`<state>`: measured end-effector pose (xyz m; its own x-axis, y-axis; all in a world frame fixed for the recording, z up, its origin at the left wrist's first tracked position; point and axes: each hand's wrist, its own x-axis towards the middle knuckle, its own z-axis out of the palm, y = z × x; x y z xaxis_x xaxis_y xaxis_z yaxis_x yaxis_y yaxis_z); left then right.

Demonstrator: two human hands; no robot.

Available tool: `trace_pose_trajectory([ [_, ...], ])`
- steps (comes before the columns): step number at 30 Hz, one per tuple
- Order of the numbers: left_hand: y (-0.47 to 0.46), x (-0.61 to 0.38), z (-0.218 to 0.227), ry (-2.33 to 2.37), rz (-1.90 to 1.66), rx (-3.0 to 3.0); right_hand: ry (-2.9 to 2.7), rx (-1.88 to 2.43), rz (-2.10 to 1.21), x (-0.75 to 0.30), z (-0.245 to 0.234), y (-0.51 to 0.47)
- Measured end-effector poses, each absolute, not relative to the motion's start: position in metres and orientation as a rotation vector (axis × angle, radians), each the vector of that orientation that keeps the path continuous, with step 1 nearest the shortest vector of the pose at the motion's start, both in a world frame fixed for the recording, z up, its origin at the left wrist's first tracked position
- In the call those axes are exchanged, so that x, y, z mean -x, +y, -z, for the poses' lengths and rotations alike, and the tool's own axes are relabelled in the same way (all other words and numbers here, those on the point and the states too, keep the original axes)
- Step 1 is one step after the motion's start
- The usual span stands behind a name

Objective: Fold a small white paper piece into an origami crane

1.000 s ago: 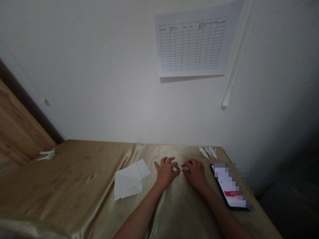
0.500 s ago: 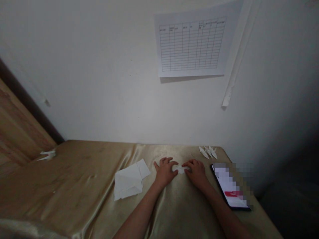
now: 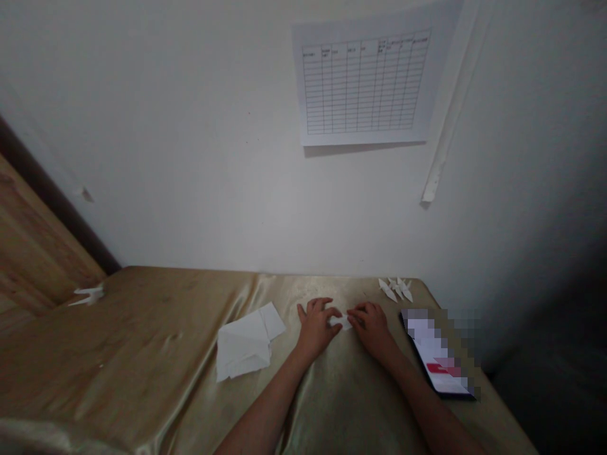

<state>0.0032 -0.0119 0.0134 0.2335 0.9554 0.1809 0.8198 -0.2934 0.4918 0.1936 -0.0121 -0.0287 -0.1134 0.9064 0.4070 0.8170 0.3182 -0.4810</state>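
A small folded piece of white paper (image 3: 344, 322) lies between my two hands near the back of the table. My left hand (image 3: 318, 323) pinches its left side between thumb and forefinger, the other fingers raised. On the right side of the paper, my right hand (image 3: 370, 323) closes thumb and forefinger on its edge. The fingers cover parts of the paper, so its full shape is hidden. Left of my left hand lie several loose white paper sheets (image 3: 244, 349), overlapping. Beyond my right hand sit small folded paper cranes (image 3: 387, 289).
A gold satin cloth (image 3: 142, 341) with creases covers the table. A phone (image 3: 439, 366) with a lit screen lies at the right edge. Another folded white paper (image 3: 88, 294) sits at the far left. A printed table sheet (image 3: 363, 88) hangs on the wall behind.
My fingers have shifted slightly on the small paper; the right thumb and forefinger have come closer together. Less of the paper shows now.
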Motion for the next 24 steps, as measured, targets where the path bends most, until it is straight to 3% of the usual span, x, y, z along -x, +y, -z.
trace_pose_trajectory([
  [16, -0.014, -0.004, -0.013, 1.646, -0.741, -2.238, -1.894, 1.406, -0.247, -0.198, 0.026, -0.010],
  [24, -0.014, -0.002, -0.019, 1.667, -0.805, -2.298, -2.008, 1.350, -0.119, -0.197, 0.013, -0.019],
])
